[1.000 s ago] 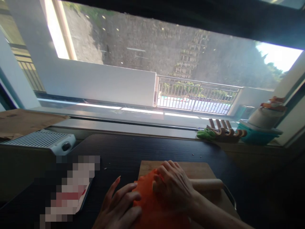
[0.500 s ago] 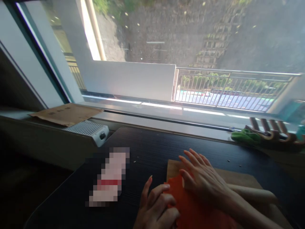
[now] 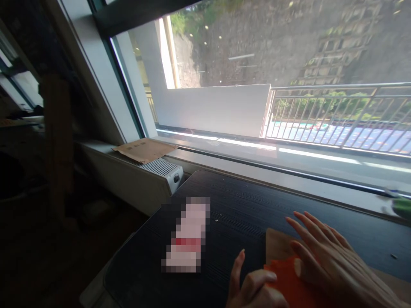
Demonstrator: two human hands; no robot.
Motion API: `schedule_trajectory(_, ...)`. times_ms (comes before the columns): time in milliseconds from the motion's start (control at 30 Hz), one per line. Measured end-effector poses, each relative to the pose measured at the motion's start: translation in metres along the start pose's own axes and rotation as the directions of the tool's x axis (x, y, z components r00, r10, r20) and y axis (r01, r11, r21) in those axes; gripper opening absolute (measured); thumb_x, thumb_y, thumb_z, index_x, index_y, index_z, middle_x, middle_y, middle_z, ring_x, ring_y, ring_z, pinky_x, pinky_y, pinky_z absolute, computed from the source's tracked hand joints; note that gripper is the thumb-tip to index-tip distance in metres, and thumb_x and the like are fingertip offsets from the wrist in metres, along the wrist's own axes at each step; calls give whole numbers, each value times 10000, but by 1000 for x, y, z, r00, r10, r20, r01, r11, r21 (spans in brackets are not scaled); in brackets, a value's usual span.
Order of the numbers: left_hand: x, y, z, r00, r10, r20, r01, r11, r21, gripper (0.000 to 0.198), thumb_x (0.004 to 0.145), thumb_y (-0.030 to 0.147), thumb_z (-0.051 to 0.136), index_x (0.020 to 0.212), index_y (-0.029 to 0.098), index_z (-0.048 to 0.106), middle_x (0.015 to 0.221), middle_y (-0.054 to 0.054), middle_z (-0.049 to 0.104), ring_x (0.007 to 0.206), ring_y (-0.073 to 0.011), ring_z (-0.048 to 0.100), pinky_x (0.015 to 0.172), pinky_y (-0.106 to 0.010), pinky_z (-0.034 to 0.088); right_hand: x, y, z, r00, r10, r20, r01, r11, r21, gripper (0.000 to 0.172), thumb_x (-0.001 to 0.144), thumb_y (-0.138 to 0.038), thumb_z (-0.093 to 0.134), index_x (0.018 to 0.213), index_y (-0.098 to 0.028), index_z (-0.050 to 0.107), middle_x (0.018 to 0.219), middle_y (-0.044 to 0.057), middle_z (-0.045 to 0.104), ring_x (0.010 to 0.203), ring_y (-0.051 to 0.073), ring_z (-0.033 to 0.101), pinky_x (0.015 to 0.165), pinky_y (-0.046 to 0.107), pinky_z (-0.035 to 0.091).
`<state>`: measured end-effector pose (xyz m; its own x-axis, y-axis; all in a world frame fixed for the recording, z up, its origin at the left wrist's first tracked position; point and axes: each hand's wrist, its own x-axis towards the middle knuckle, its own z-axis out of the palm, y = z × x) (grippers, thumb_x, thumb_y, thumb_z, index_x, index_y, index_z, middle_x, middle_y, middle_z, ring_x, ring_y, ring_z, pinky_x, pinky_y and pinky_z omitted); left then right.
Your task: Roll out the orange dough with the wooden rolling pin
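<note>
An orange sheet-like piece (image 3: pixel 285 276) with an uneven edge lies on a wooden board (image 3: pixel 276 245) at the lower right; its material is unclear. My left hand (image 3: pixel 257 291) is at its left edge, fingers curled against it and one digit sticking up. Part of that hand is cut off by the frame's bottom. Lying over the piece and board is my right hand (image 3: pixel 334 256), open, back upward, fingers stretched toward the window and thumb resting on the orange surface. Both hands and the frame edge hide much of the piece.
The dark table (image 3: pixel 144 265) bears a blurred-out pinkish item (image 3: pixel 189 231) left of my hands. Beyond the table are a window sill (image 3: pixel 218 161), a white slotted unit (image 3: pixel 163 169) and a brown paper envelope (image 3: pixel 147 149). Something green (image 3: pixel 403 207) sits at the right.
The view has turned left, so everything sits further right in the frame. My hands keep nearly the same pose on the orange piece.
</note>
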<state>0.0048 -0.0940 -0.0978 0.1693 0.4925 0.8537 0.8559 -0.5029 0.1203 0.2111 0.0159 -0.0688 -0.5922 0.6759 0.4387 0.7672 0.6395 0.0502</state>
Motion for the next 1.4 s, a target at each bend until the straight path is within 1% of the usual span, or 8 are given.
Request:
schedule_trajectory(133, 31, -27, -55, 996, 0, 87, -2, 1000, 26, 240, 890, 157, 501, 926, 315, 678, 778, 73, 698, 974, -122, 651, 1205, -424, 173, -2, 4, 8, 999, -29, -22, 28, 999, -43, 527, 898, -504, 432, 1379, -301, 494, 1440, 59, 454, 1339, 296, 383, 1067, 512, 337)
schedule_trajectory(300, 70, -94, -120, 936, -296, 191, 211, 906, 367, 414, 844, 52, 384, 1130, 203, 644, 1124, -66, 654, 1204, -235, 519, 1120, -588, 249, -7, 6, 12, 989, -79, -127, 73, 996, -47, 513, 893, -510, 426, 1345, -289, 527, 1404, 54, 499, 1300, 303, 434, 1017, 498, 391)
schedule_trajectory(433, 80, -146, -119, 827, -477, 299, 223, 765, 605, 417, 820, 44, 391, 1077, 174, 693, 1176, -139, 642, 1250, -329, 470, 1062, -699, 228, -3, 7, 11, 976, -94, -195, 87, 995, -40, 491, 904, -497, 411, 1301, -248, 560, 1372, 75, 531, 1253, 302, 487, 970, 483, 436)
schedule_trajectory(567, 76, -167, -106, 744, -531, 406, 191, 751, 632, 452, 800, 41, 413, 1113, 207, 694, 1229, -142, 621, 1292, -339, 432, 1078, -687, 209, -3, 11, 13, 978, -94, -188, 86, 995, -50, 502, 907, -507, 405, 1308, -243, 550, 1383, 81, 519, 1212, 300, 528, 905, 468, 486)
schedule_trajectory(800, 69, -163, -111, 739, -496, 455, 173, 793, 584, 446, 769, 15, 420, 1011, 234, 724, 1159, -126, 646, 1265, -328, 467, 1079, -687, 201, -3, 13, 16, 984, -54, -170, 48, 998, -37, 487, 904, -517, 386, 1292, -287, 569, 1372, 51, 533, 1186, 296, 554, 852, 453, 526)
schedule_trajectory(933, 61, -149, -133, 785, -454, 422, 167, 810, 562, 394, 780, 18, 392, 867, 216, 722, 1114, -95, 664, 1262, -307, 477, 1095, -670, 185, -4, 10, 18, 981, -9, -196, 10, 1000, 2, 499, 900, -523, 375, 1263, -257, 589, 1352, 77, 549, 1168, 308, 566, 869, 478, 516)
schedule_trajectory(1200, 9, -118, -187, 870, -246, 427, 24, 887, 461, 419, 786, 49, 429, 1037, 295, 658, 1200, -17, 609, 1295, -225, 431, 1139, -520, 165, -8, 13, 21, 989, 44, -139, -35, 997, 64, 500, 898, -536, 366, 1281, -289, 571, 1364, 67, 539, 1149, 295, 581, 908, 477, 494)
schedule_trajectory(1400, -6, -112, -177, 856, -197, 479, -38, 898, 437, 514, 776, 18, 426, 1106, 345, 647, 1199, -2, 616, 1310, -220, 420, 1147, -519, 153, -7, 17, 19, 994, 3, -113, 2, 999, 38, 499, 902, -544, 386, 1322, -315, 529, 1400, 47, 505, 1140, 286, 588, 853, 443, 523)
